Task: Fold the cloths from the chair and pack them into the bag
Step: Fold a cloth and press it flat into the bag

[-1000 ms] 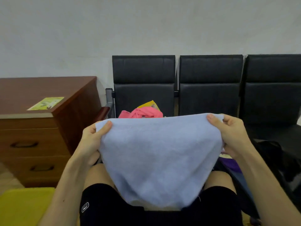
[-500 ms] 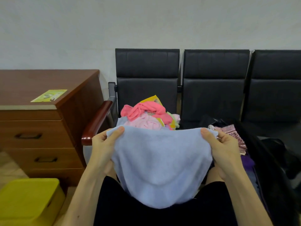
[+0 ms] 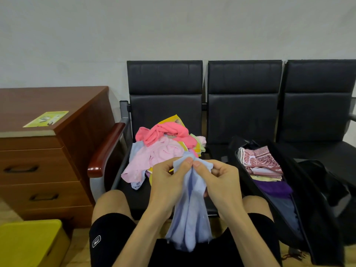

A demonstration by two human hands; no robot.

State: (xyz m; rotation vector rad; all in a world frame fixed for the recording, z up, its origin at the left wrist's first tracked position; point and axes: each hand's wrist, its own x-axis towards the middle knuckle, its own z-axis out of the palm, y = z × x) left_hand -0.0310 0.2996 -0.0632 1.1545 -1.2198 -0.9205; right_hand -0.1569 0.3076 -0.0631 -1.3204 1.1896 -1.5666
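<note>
A light blue cloth (image 3: 190, 214) hangs folded in half lengthwise over my lap. My left hand (image 3: 169, 180) and my right hand (image 3: 217, 180) pinch its two top corners together, thumbs touching. Behind them a pile of pink, yellow and blue cloths (image 3: 163, 151) lies on the left black chair (image 3: 163, 105). An open black bag (image 3: 289, 189) rests on the middle chair seat to my right, with folded patterned red, cream and purple cloths (image 3: 260, 164) inside.
A brown wooden drawer cabinet (image 3: 44, 160) stands at the left with a green leaflet (image 3: 46, 118) on top. A yellow box (image 3: 28, 243) sits on the floor at lower left. Two more black chairs (image 3: 244, 105) line the wall at right.
My hands have come together, bringing the blue cloth's two top corners to meet, so the spread cloth now hangs folded in half. The view has tilted down, showing the pile and bag.
</note>
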